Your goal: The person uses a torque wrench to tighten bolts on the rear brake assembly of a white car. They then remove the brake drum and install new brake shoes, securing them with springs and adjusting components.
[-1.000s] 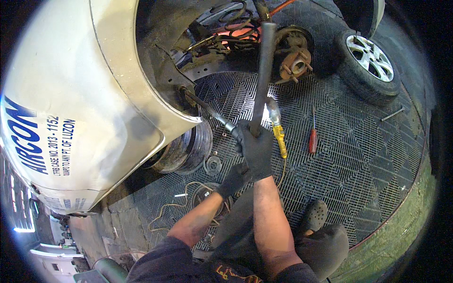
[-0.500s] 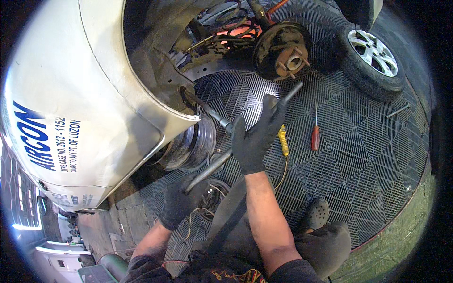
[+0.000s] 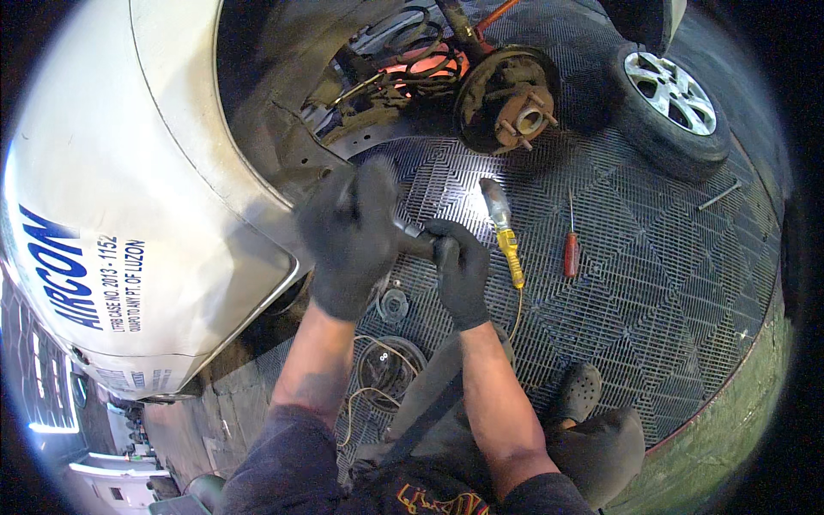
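My right hand [image 3: 462,273], in a black glove, is closed round the joint of a steel socket bar [image 3: 407,227] beneath the car's wheel arch. Only a short shiny stretch of the bar shows between my hands; its far end is hidden. My left hand [image 3: 348,236], also gloved, is in front of the wheel arch edge, beside the bar. Motion smears its upper fingers, and whether it grips the bar cannot be made out. Beyond both hands is a rusty wheel hub [image 3: 525,120] with bare studs.
A lit yellow work light [image 3: 508,249] and a red-handled screwdriver [image 3: 572,253] lie on the grid mat. At the far right rests a wheel [image 3: 674,107], near a metal rod [image 3: 719,195]. The white car body [image 3: 163,172] fills the left. A round dark tray [image 3: 390,365] is near my leg.
My left hand has moved up and away from the bar's lower end to the wheel arch. My right hand has come down and left onto the joint. The long handle is now mostly hidden.
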